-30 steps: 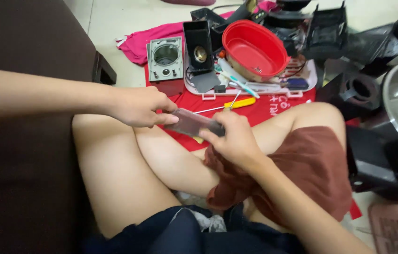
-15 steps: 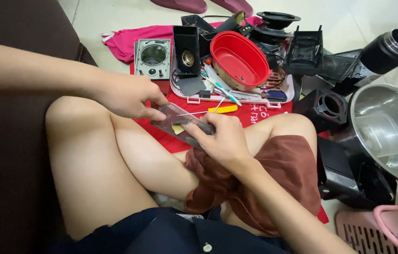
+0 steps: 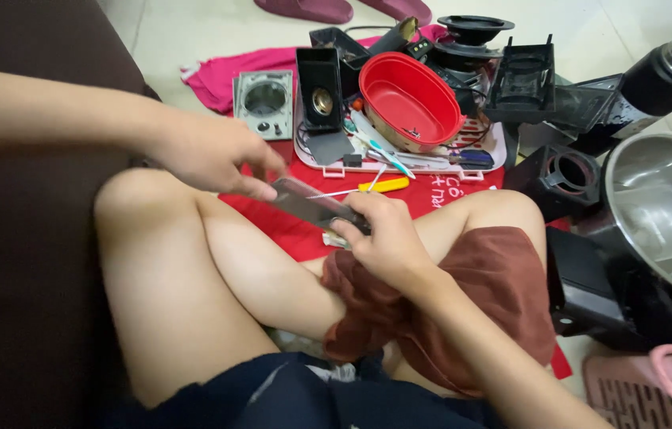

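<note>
Having come lower and closer to the knees since the earlier frame: the flat grey panel [image 3: 312, 205], now lying slanted just above the crossed legs. Being gripped at its lower right end by the right hand [image 3: 387, 238], fingers [image 3: 360, 208] curled closed around the edge. Being pinched at its upper left end by the left hand [image 3: 213, 155], thumb and fingers closed on the corner. Hanging over the red cloth [image 3: 288, 226] spread on the floor, not touching it. Lying just beyond the panel on the cloth: a yellow-handled screwdriver [image 3: 383, 186]. Sitting farther out on a white tray [image 3: 328, 165]: a red oval bowl [image 3: 409, 99] and a black speaker box [image 3: 320, 89] standing upright. Resting left of the tray: a grey square speaker face [image 3: 264, 105]. Standing at the right edge: a steel pot [image 3: 662, 210] and a black flask [image 3: 658, 79].
</note>
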